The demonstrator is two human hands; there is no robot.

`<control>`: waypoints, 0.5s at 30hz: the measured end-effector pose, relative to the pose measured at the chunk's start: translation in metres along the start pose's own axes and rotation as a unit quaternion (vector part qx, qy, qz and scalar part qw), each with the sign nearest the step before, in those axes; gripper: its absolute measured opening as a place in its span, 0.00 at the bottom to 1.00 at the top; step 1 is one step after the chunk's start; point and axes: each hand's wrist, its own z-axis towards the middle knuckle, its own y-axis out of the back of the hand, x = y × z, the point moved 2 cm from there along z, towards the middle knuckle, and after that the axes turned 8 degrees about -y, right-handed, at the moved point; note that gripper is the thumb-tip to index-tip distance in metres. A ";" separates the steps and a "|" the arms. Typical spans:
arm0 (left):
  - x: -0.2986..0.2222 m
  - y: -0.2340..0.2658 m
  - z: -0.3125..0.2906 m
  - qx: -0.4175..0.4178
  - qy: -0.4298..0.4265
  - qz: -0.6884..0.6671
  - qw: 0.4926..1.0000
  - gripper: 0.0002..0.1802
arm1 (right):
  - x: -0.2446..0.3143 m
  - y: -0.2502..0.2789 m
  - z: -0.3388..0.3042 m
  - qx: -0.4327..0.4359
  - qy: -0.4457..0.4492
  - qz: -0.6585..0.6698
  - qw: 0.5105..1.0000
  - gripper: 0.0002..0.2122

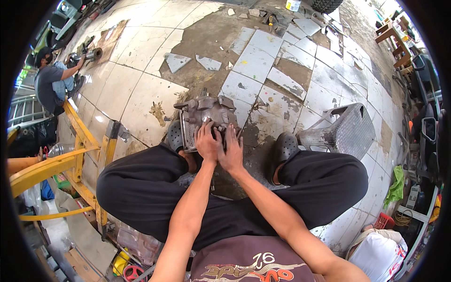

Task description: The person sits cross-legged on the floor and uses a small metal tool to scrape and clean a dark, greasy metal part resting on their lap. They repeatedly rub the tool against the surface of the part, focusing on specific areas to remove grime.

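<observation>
A grimy grey-brown metal casing, which looks like a gearbox, sits on the floor between my feet with a short shaft at its far end. My left hand rests on its near side, fingers stretched out. Close beside it, my right hand lies against the near right part of the casing, its fingers also extended and the skin darkened with grime. My thumbs nearly meet. The hands cover the near part of the casing, and whatever lies under the palms is hidden.
A grey plastic stool lies tipped over at the right. Broken floor tiles spread ahead, with a yellow-handled screwdriver farther off. A yellow metal frame stands at the left. Beyond it, another person crouches, handling a metal part.
</observation>
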 end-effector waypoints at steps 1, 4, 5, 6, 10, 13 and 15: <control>0.002 -0.002 -0.002 0.006 -0.001 -0.004 1.000 0.16 | 0.002 0.000 -0.003 -0.010 0.006 0.003 1.000 0.36; -0.003 0.000 0.000 0.004 0.007 0.007 1.000 0.16 | 0.001 0.005 0.002 0.023 -0.054 0.017 0.998 0.37; -0.001 -0.001 0.000 0.001 0.005 0.007 1.000 0.15 | -0.001 0.004 0.004 0.029 -0.039 0.012 0.999 0.37; 0.000 -0.002 -0.001 -0.002 0.003 0.008 1.000 0.15 | -0.001 0.003 0.006 0.035 -0.025 0.007 0.999 0.37; -0.002 -0.001 0.000 -0.004 0.002 -0.007 1.000 0.14 | 0.005 -0.001 -0.001 0.006 -0.032 0.025 0.999 0.38; -0.003 -0.002 -0.001 -0.001 0.011 0.007 1.000 0.13 | 0.010 0.008 0.002 0.052 -0.073 0.011 0.996 0.38; 0.001 -0.002 -0.001 -0.012 -0.001 0.007 1.000 0.13 | 0.010 0.009 0.002 0.054 -0.054 0.015 0.997 0.38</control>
